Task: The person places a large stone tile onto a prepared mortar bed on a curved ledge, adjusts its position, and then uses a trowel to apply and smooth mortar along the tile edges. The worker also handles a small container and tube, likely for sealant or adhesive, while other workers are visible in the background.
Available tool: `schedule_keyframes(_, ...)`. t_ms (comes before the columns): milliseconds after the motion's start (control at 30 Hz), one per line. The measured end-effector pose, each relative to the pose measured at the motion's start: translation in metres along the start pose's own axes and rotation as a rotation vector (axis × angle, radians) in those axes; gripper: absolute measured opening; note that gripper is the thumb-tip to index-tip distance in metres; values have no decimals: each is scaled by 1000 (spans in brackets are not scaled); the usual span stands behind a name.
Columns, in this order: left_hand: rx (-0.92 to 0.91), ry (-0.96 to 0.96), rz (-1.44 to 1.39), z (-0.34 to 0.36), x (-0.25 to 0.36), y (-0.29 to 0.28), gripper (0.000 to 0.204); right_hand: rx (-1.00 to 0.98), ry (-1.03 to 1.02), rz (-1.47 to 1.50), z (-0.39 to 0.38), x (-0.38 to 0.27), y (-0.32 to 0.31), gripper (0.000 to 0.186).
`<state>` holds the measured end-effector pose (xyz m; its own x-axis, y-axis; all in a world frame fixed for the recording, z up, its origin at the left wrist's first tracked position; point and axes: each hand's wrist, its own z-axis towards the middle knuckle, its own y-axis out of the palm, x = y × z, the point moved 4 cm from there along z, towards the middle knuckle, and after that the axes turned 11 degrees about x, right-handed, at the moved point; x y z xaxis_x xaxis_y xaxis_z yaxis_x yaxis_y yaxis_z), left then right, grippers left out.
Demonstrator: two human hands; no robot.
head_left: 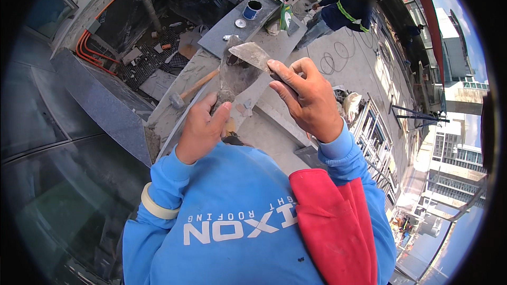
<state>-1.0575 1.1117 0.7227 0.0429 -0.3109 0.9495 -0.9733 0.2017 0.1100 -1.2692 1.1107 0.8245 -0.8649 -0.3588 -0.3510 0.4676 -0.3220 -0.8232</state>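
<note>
My left hand point(203, 129) is closed round the lower end of a trowel point(244, 78), whose dusty grey blade points away from me. In my right hand point(312, 100) a putty knife point(250, 56) is pinched between thumb and fingers. Its flat grey blade reaches left across the upper part of the trowel; whether the two blades touch I cannot tell. Just left of the trowel lies a hammer point(178, 100) with a wooden handle, on the dusty ledge. Small flat chips point(244, 108) lie beyond my left hand.
A blue can point(252, 9), its loose lid point(240, 23) and a green-and-white bag point(285, 17) stand on or by the grey slab ahead. A debris-filled pit point(153, 60) lies to the left. At the far right a person point(338, 13) in a reflective-striped top bends near loose cable point(338, 58).
</note>
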Motion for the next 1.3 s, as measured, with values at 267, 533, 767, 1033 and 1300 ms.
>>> schedule_keyframes(267,-7,-29,43,-11,-2,-6,26,-140,-35,6,-10,-9,10,38)
schedule_keyframes(533,-61,44,66,-18,-4,-20,28,-100,-35,160,-4,-9,-6,38)
schedule_keyframes(767,-183,33,-168,-28,31,-32,42,-170,-68,643,26,30,-42,42)
schedule_keyframes(1033,-373,82,-32,-25,66,-38,42,-176,-215,624,42,31,-38,38)
schedule_keyframes(1300,-326,157,-35,-32,70,-32,40,-127,-183,553,16,69,-28,38)
